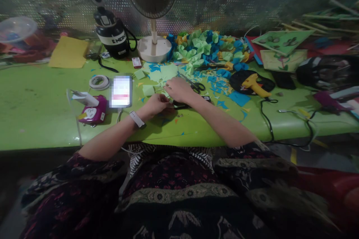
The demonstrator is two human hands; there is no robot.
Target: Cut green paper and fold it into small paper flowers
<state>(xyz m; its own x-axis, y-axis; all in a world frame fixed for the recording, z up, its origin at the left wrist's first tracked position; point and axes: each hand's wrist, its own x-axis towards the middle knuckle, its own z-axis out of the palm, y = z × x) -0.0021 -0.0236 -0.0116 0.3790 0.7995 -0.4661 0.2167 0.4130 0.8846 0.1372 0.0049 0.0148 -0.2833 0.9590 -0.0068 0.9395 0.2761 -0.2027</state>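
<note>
My left hand (157,104) is closed in a pinch low over the green table. Whatever sits between its fingertips is too small to name. Just above and to the right, my right hand (177,89) has its fingers curled down among pale green paper scraps; what they grip is hidden. A dark flat object (182,106) lies beneath my right wrist, partly covered. Black-handled scissors (198,87) rest right beside that hand. Pale green paper squares (148,90) lie beyond my left hand, and a larger pale green sheet (168,71) lies beyond my right.
A heap of folded paper pieces (203,46) lies behind the hands, near a fan (154,50) and a black jug (113,37). To the left are a phone (120,91), a tape roll (99,82) and a purple device (94,112). A yellow glue gun (255,85) and cables lie right.
</note>
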